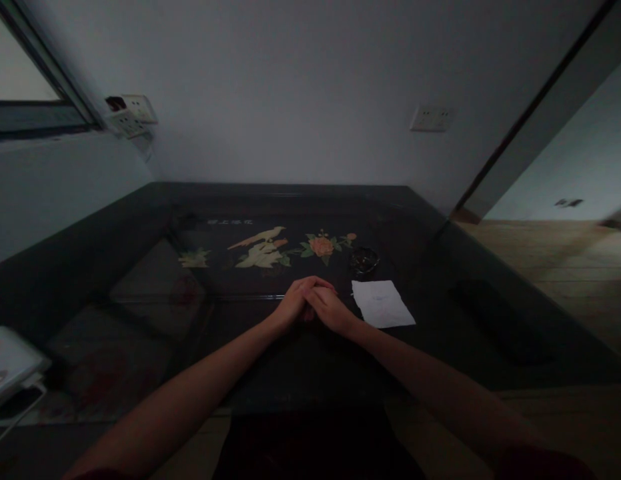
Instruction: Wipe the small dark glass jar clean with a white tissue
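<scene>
My left hand [293, 303] and my right hand [330, 308] rest together on the dark glass-topped table [440, 313], fingers clasped over one another. Nothing shows between them. A white sheet of paper [381, 303] lies flat just right of my right hand, not touching it. A small dark glass ashtray [364, 260] stands behind the paper. Under the glass is an inlay of a bird and flowers [270, 250], beyond my hands.
A white device with a cable [10, 367] sits at the table's left edge. The wall behind carries power sockets [130, 113] at the left and a socket plate [431, 119] at the right. A window is at the far left, wooden floor [565, 267] at the right.
</scene>
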`<state>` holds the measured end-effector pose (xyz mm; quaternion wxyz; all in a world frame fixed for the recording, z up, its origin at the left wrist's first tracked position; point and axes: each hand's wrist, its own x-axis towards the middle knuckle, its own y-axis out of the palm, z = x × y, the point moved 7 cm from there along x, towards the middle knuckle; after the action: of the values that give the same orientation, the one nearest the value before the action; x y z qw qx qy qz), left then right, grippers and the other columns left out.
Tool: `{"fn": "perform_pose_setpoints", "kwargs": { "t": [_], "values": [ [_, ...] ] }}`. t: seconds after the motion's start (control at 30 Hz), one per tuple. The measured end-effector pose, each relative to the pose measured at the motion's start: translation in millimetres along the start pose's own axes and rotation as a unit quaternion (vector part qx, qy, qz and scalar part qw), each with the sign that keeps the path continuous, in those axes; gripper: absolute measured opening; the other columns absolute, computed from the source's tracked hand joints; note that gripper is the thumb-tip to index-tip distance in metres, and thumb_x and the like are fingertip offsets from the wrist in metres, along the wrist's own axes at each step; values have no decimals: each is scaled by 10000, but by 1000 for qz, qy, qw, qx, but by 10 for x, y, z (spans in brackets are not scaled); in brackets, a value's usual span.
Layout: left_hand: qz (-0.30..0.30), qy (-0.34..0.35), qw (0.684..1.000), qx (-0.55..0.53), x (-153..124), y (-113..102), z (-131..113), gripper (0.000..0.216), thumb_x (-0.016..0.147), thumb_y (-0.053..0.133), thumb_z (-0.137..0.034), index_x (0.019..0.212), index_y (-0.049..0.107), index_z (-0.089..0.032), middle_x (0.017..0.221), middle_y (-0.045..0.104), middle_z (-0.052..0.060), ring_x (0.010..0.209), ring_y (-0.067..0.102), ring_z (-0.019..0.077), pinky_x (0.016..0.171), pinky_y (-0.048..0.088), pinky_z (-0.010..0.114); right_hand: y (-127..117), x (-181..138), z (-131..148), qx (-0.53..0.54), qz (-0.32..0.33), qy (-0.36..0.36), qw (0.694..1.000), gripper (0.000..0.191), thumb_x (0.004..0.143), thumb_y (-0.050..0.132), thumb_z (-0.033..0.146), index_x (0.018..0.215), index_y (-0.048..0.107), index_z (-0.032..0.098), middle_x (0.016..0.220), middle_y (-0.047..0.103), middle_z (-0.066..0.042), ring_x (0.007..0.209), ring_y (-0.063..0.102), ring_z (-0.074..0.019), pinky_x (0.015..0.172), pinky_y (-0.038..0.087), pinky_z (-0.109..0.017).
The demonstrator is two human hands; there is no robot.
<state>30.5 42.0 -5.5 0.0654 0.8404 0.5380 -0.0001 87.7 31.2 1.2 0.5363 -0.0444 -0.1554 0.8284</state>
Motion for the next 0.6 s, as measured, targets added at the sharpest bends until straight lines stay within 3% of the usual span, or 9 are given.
{"fn": "perform_pose_setpoints", "kwargs": {
  "t": [0.17, 0.23, 0.3, 0.37, 0.43, 0.5, 0.6],
  "values": [
    [-22, 17, 1000, -5, 40, -21, 20, 407, 835, 491, -502, 806, 634, -122, 477, 516, -17, 373, 439, 88, 366, 292, 196, -126, 19, 155, -89, 13, -33, 995, 646, 883, 334, 713, 570, 545, 188, 549, 579, -31, 591, 594, -161, 586, 449, -275],
    [-32, 38, 998, -30, 59, -30, -8, 415, 833, 512, -525, 725, 598, -134, 489, 514, -18, 430, 472, 90, 422, 351, 199, -232, 32, 230, -123, 8, -42, 991, 588, 897, 399, 653, 603, 583, 179, 572, 603, -19, 581, 589, -150, 594, 433, -267],
    [-35, 58, 996, -58, 75, -45, -48, 387, 824, 556, -511, 748, 608, -135, 623, 605, 13, 582, 572, 110, 569, 462, 222, -408, 47, 289, -157, -17, -34, 987, 512, 925, 419, 573, 669, 620, 178, 583, 614, -5, 541, 564, -135, 559, 397, -254],
    [-44, 66, 995, -56, 90, -84, -75, 340, 813, 602, -471, 859, 645, -137, 818, 683, 55, 784, 642, 150, 749, 506, 271, -721, 39, 389, -245, -113, -50, 962, 455, 917, 473, 509, 631, 612, 184, 584, 603, -7, 558, 542, -140, 565, 363, -259],
    [-55, 70, 996, -25, 106, -139, -91, 310, 818, 613, -418, 951, 659, -142, 929, 703, 84, 891, 652, 178, 831, 499, 308, -1082, -7, 454, -308, -218, -62, 924, 381, 908, 497, 473, 691, 638, 194, 647, 630, -23, 610, 553, -162, 603, 372, -276],
    [-64, 77, 995, 13, 123, -193, -104, 260, 834, 588, -356, 958, 662, -141, 926, 709, 92, 883, 655, 180, 820, 498, 311, -1422, -90, 472, -354, -315, -88, 876, 287, 898, 513, 429, 796, 657, 203, 792, 670, -65, 762, 587, -210, 710, 420, -317],
    [-71, 86, 992, 57, 147, -254, -122, 203, 842, 546, -284, 920, 663, -137, 889, 709, 87, 836, 659, 173, 786, 503, 303, -1788, -164, 279, -394, -379, -70, 834, 262, 864, 560, 407, 983, 651, 192, 1023, 658, -132, 1002, 572, -289, 860, 436, -420]
  ]
}}
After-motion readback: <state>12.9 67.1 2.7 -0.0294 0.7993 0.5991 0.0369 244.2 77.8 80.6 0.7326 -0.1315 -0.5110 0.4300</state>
